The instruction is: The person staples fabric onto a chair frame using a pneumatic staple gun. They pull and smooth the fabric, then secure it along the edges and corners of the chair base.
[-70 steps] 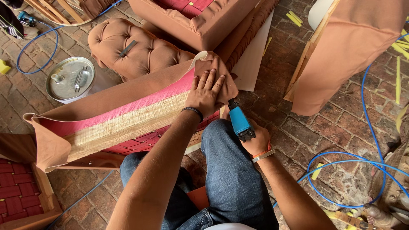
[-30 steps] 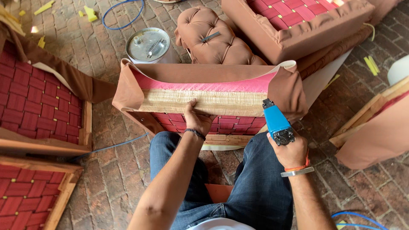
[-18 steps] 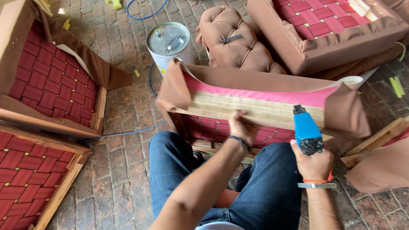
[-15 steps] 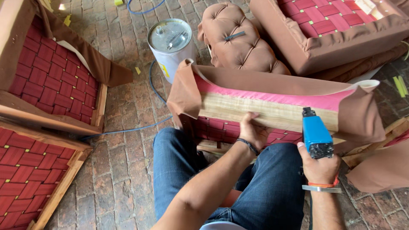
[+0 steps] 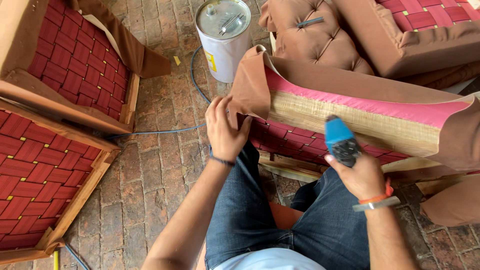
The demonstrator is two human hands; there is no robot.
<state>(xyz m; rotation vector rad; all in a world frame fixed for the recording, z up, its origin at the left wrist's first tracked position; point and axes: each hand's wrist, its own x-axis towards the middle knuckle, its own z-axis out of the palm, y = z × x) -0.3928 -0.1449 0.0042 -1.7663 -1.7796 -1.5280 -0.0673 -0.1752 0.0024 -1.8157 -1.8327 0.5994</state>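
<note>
Brown fabric edge (image 5: 252,82) under left hand (image 5: 225,131) fingers.

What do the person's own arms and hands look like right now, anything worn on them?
Both forearms are bare, with no sleeves in view and no gloves. The left hand has a thin dark band around the wrist. The right hand carries an orange thread band and, just below it, a flat silver metal bangle.

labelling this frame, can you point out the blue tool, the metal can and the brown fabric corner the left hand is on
blue tool (image 5: 339,139): head view, on its blue body above the right hand.
metal can (image 5: 223,17): head view, on its grey lid.
brown fabric corner (image 5: 250,85): head view, on the folded cloth at the frame's left end.
</note>
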